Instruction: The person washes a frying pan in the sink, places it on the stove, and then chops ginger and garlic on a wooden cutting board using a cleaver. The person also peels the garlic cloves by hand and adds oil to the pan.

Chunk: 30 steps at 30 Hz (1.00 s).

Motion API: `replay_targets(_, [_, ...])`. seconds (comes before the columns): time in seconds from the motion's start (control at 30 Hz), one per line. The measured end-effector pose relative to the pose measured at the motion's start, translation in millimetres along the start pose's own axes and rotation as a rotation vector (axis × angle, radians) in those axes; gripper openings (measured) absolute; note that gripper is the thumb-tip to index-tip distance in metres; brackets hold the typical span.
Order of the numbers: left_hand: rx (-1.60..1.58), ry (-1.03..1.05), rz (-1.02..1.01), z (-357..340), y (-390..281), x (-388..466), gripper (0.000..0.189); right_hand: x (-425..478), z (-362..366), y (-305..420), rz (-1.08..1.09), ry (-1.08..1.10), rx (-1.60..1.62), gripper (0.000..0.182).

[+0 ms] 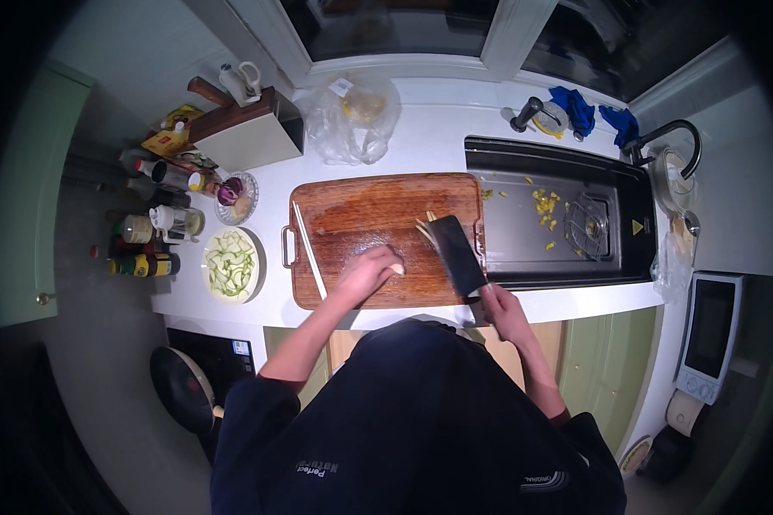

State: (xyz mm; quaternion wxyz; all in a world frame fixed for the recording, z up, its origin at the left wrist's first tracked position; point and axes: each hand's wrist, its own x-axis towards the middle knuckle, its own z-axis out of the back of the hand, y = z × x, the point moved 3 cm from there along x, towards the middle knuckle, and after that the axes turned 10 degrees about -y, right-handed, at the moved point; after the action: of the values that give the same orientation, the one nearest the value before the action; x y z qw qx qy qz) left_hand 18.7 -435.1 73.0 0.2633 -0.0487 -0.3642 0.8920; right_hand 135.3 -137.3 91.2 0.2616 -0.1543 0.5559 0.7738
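A wooden cutting board (373, 206) lies on the counter, its right end meeting the sink. My left hand (368, 273) is over the board's lower middle, with a small pale piece of food (397, 268), perhaps a garlic clove, pinched at its fingertips. In my right hand (502, 310) is the handle of a dark-bladed cleaver (457, 254). Its blade slants across the board's right part and partly covers several pale yellow strips (425, 228). A pair of white chopsticks (310, 248) rests along the board's left side. Wet marks shine on the wood near my left hand.
Left of the board stand a plate of sliced green-skinned vegetable (230, 265), a glass dish with a cut purple onion (230, 191), bottles and a knife block (251, 135). A plastic bag (354, 119) lies behind. Yellow scraps (545, 201) litter the dark sink (515, 241).
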Motion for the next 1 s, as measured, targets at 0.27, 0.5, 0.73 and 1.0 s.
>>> replay_targets(0.27, [-0.023,-0.175,0.153,16,-23,26,0.036,10,32,-20,0.094,-0.081,-0.33,0.051])
replay_targets(0.5, [0.198,-0.131,-0.275,-73,-71,83,0.054,58,-31,-35,0.329,0.145,-0.538,0.058])
replay_targets(0.73, [0.231,0.005,-0.223,-91,-61,80,0.066,35,-26,-13,0.016,-0.171,-0.707,0.093])
replay_targets(1.0, [0.333,0.14,-0.169,-98,-61,85,0.069,36,-26,-12,-0.116,-0.257,-0.437,0.104])
